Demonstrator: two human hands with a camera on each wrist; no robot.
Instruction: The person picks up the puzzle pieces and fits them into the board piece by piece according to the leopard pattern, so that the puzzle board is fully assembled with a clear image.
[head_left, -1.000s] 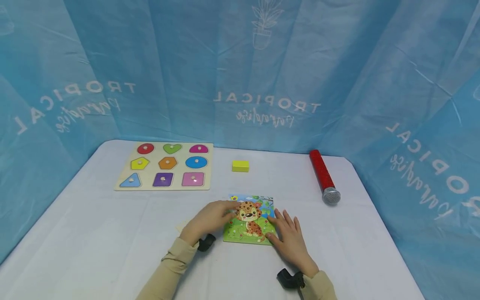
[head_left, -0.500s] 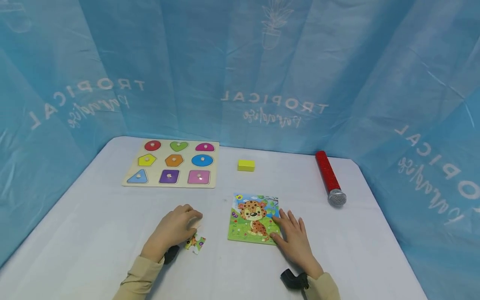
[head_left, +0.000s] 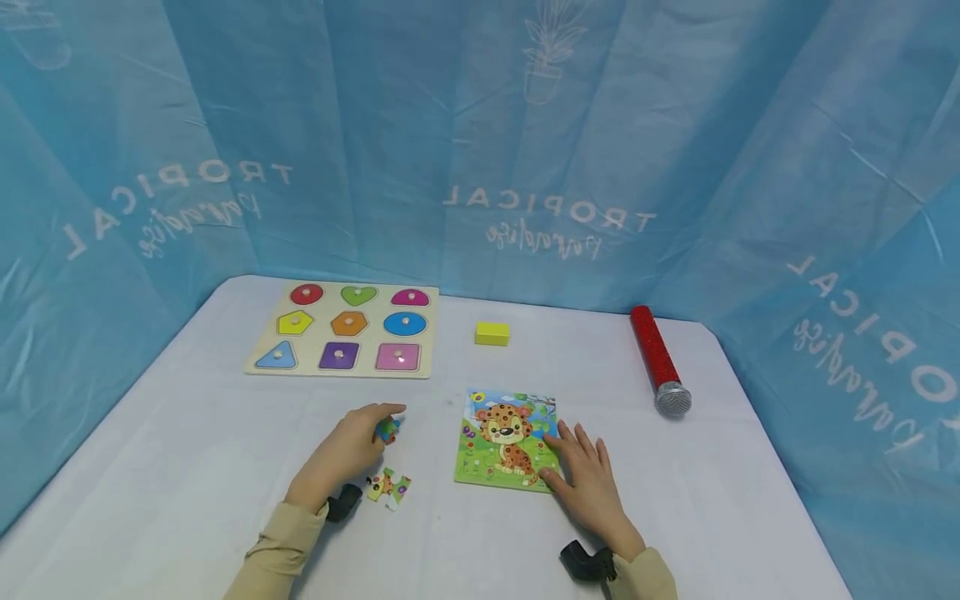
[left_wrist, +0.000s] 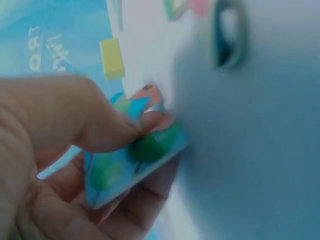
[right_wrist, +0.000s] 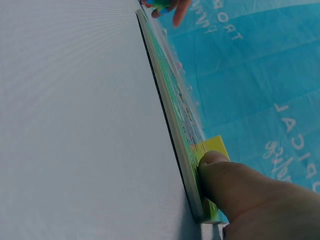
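Note:
In the head view my left hand [head_left: 343,454] is over the table, left of a leopard jigsaw puzzle [head_left: 483,467]. It pinches a blue and green puzzle piece [head_left: 387,430] between thumb and fingers; the left wrist view has this piece [left_wrist: 107,175] close up, tilted. Loose leopard-patterned puzzle pieces [head_left: 388,487] lie on the cloth just below that hand. My right hand [head_left: 588,483] rests at the puzzle's right edge with its fingers extended. Seen from the right wrist, the thumb lies on top of the board's [right_wrist: 175,135] rim.
A wooden shape board [head_left: 360,342] with knobbed coloured shapes is at the back left. Behind the puzzle stands a yellow block [head_left: 492,334]. A red microphone [head_left: 660,358] with a silver head lies at the right. Blue printed curtains [head_left: 480,150] enclose the white table.
My left hand has moved left from the puzzle to the loose pieces, and a blue-green piece now shows in its grip. The right hand has stayed at the board's edge.

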